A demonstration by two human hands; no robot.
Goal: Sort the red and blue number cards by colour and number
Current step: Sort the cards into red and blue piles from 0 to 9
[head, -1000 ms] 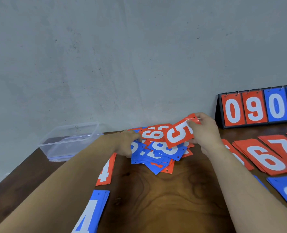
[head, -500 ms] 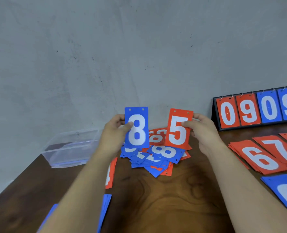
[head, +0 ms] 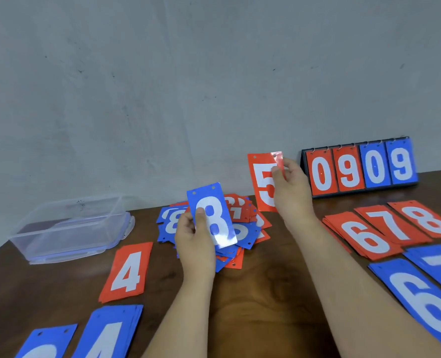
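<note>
Holding two cards clear of mixed pile (head: pixel 248 232). Blue 8 card (head: pixel 217 220) pinched by left hand (head: pixel 191 241), thumb on face, long axis near upright, top leaning slightly left. Red 5 card (head: pixel 262 182) pinched near top right corner by right hand (head: pixel 294 195), held upright.

Red 4 pile (head: pixel 127 271) seen to left, red 6 pile (head: pixel 361 236) to right; bare wood between judged likely home for 5.

Blue 7 pile (head: pixel 439 264) lies far right, well apart from left hand. Cross-reach or hand-over judged needed for blue 8.
</note>
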